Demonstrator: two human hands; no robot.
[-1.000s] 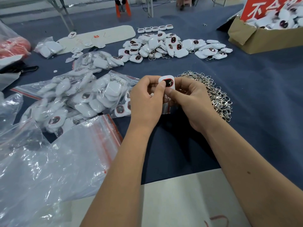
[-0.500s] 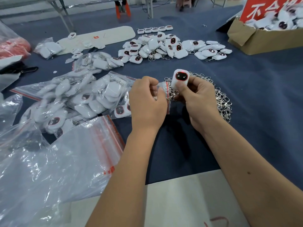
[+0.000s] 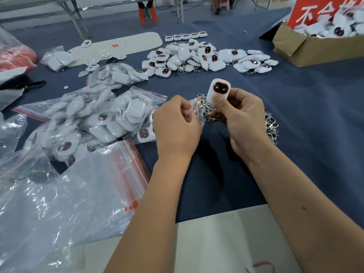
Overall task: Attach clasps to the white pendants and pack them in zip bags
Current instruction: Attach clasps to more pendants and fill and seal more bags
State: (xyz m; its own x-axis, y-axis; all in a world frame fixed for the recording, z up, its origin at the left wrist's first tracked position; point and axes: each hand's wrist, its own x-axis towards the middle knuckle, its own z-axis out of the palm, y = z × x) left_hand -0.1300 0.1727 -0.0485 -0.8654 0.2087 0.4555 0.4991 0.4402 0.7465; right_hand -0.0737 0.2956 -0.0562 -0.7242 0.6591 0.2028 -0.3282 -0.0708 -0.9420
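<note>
My right hand (image 3: 238, 123) grips a white pendant (image 3: 218, 91) with a dark, red-rimmed oval face, holding it upright with the thumb on its lower part. My left hand (image 3: 176, 127) pinches the mouth of a small clear zip bag (image 3: 196, 107) with a red seal strip, just left of the pendant. A heap of silver clasps (image 3: 270, 125) lies on the blue cloth behind and right of my right hand. Loose white pendants (image 3: 197, 56) are piled farther back.
Filled zip bags of pendants (image 3: 94, 119) lie at the left, with a stack of flat zip bags (image 3: 74, 190) in front of them. A cardboard box (image 3: 307, 48) of pendants stands at the back right. A white board (image 3: 118, 46) lies at the back.
The pendant left the shared two-hand hold and rose up and right in my right hand. My left hand kept the small zip bag and stayed in place.
</note>
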